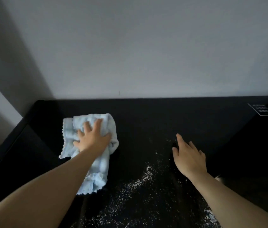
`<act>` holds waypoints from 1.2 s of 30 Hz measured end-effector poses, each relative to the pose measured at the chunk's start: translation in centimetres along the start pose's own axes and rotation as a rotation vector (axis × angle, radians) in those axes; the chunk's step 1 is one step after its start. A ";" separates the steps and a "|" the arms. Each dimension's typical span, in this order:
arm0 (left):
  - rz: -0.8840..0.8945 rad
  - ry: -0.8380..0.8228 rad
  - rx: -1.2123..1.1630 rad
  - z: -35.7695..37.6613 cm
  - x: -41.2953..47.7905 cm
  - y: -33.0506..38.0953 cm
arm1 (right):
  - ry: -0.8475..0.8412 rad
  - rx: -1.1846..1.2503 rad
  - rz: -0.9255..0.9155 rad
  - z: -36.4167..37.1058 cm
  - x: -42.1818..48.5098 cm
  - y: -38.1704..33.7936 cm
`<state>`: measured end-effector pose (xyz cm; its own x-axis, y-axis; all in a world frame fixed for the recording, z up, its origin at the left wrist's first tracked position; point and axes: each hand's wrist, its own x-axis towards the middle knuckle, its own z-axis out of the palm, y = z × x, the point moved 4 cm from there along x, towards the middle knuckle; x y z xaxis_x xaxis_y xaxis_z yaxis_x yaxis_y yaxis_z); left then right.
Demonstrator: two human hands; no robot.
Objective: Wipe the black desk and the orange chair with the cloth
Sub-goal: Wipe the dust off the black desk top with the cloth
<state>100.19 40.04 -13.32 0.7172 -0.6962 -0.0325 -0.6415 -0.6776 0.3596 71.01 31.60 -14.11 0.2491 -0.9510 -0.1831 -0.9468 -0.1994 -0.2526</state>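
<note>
The black desk fills the lower half of the head view, up against a wall. A light blue cloth lies crumpled on its left part. My left hand presses flat on the cloth with spread fingers. My right hand rests on the desk's middle right with fingers relaxed and the index finger stretched forward, holding nothing. White powdery specks are scattered over the desk between and below my hands. The orange chair is out of view.
A grey-white wall rises directly behind the desk. A small white-printed label sits at the desk's far right corner. At the left, the desk's edge drops beside a wall corner.
</note>
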 end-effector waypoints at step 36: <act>0.439 -0.213 -0.188 3.0 0.9 15.7 | 0.114 0.884 0.107 -1.8 1.4 5.8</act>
<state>89.93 28.00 -10.53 0.3077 -0.9512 -0.0229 -0.7954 -0.2703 0.5425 65.48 28.68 -14.14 0.1026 -0.9811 -0.1639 -0.4496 0.1012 -0.8875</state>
